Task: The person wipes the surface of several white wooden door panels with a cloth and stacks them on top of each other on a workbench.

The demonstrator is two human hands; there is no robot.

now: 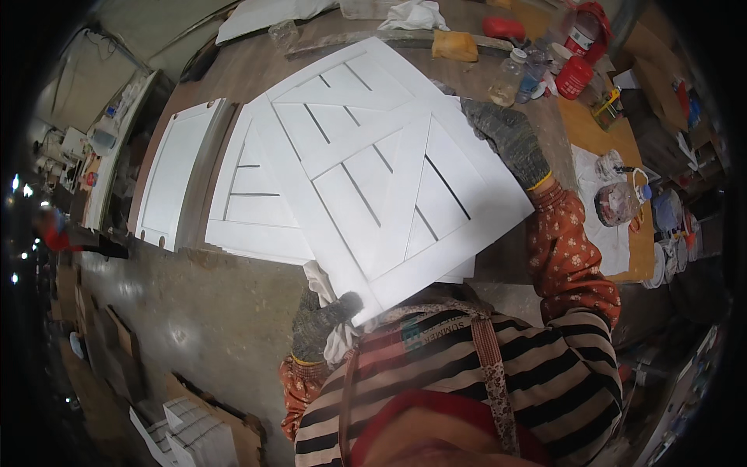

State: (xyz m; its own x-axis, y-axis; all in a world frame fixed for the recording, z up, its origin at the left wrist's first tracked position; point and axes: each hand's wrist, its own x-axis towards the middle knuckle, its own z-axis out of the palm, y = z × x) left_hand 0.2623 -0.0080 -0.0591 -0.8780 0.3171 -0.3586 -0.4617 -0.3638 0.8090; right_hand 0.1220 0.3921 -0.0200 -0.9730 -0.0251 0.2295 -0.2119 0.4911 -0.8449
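I hold a large white painted panel [373, 163] with grooved diagonal slats, tilted above the workbench. My left hand [319, 323], in a grey knit glove, grips its near lower corner together with a white cloth [320, 282]. My right hand [510, 136], also gloved, lies on the panel's far right edge. A second white slatted panel [253, 202] lies flat underneath it on the bench.
A white door-like panel [175, 171] lies at the left of the bench. Jars, a red can [574, 76], bottles and a yellow sponge [454, 45] crowd the back right. Paint cups and rags sit at the right edge. Cardboard boxes [202, 432] stand on the floor below.
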